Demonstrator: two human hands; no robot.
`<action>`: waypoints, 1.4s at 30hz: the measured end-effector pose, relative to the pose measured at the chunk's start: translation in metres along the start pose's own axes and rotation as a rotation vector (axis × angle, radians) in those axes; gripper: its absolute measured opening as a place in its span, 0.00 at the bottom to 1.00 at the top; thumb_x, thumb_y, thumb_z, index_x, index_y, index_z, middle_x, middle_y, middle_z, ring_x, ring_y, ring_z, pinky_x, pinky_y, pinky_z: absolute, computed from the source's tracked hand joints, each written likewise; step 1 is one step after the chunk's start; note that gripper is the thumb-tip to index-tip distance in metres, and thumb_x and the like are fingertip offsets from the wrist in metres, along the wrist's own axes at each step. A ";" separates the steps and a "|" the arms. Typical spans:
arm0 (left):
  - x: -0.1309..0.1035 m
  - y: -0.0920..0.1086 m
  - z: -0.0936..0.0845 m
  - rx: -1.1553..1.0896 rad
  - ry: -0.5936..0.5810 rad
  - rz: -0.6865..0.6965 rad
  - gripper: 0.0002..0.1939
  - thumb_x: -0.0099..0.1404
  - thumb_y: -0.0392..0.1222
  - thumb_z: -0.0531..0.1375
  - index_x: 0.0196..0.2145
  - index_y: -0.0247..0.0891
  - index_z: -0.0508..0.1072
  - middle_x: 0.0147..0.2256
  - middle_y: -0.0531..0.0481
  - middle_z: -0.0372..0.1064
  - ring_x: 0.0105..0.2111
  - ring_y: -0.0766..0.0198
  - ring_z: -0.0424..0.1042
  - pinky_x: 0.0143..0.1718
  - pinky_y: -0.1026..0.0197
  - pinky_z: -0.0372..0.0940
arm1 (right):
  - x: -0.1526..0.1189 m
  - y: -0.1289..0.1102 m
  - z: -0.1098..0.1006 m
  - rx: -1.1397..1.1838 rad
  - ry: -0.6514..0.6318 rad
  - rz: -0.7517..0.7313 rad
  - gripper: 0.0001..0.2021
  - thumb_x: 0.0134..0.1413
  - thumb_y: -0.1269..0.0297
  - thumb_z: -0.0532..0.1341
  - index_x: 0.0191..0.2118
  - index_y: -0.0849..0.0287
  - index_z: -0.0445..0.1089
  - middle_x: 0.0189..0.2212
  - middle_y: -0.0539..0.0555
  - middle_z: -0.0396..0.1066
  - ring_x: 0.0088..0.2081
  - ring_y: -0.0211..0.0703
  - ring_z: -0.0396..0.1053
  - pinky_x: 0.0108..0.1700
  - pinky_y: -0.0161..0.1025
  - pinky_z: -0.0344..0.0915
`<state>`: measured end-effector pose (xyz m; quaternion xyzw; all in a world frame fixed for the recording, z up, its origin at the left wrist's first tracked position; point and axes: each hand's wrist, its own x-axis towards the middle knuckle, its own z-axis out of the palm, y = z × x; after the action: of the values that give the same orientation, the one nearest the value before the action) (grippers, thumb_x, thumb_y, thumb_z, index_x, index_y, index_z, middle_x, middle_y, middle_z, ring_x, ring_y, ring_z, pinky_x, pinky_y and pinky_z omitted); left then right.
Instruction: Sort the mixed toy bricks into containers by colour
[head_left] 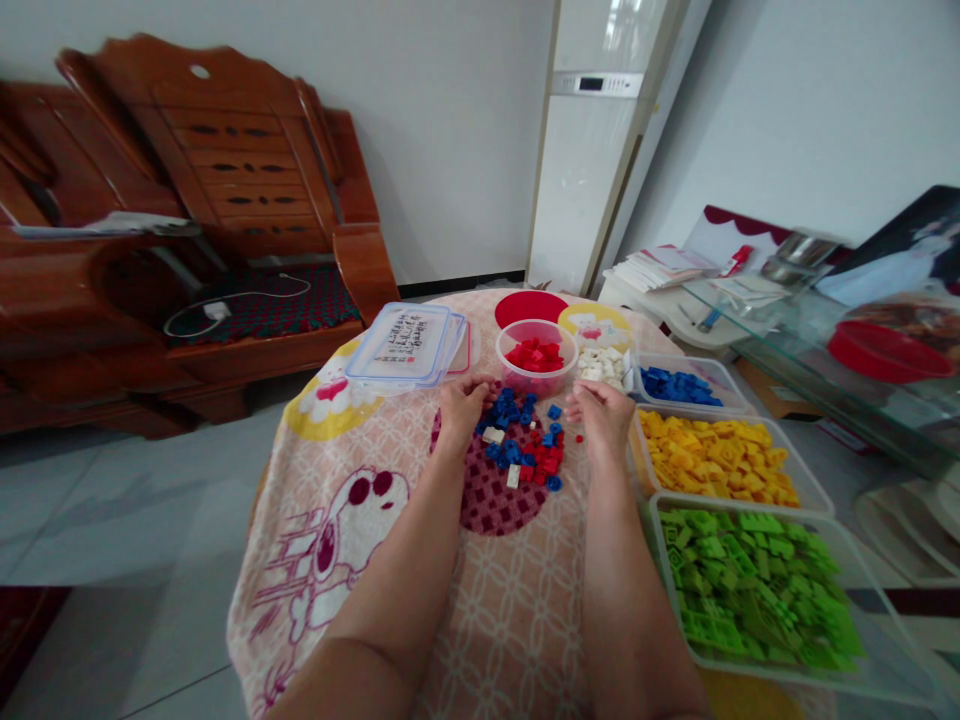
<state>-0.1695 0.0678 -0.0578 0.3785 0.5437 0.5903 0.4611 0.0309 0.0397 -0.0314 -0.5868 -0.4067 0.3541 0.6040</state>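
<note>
A loose pile of blue bricks [508,408], red bricks [551,458] and a few white bricks [513,476] lies on the patterned tablecloth. At the pile's left edge is my left hand [463,408], its fingers bent towards the blue bricks; what its fingertips hold, if anything, is too small to tell. My right hand [602,412] rests just right of the pile, fingers curled and slightly apart, with nothing visible in them. Between and beyond the hands stands a round clear tub [510,372] with red bricks inside.
Clear boxes of blue [679,386], yellow [716,460] and green bricks [757,585] line the right side. White bricks [600,366] lie beside the round tub. Stacked lids [401,345] are at the back left, a red round lid [531,308] at the back.
</note>
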 end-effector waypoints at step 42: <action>0.001 -0.002 0.002 -0.015 -0.009 0.020 0.06 0.55 0.36 0.64 0.31 0.35 0.81 0.25 0.49 0.77 0.24 0.65 0.75 0.27 0.65 0.69 | 0.003 0.001 0.007 0.340 0.303 -0.035 0.15 0.39 0.59 0.67 0.35 0.59 0.70 0.24 0.49 0.75 0.26 0.44 0.76 0.28 0.40 0.77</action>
<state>-0.1676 0.0694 -0.0595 0.3832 0.5334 0.5972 0.4604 0.0258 0.0456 -0.0327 -0.5159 -0.2560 0.3148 0.7545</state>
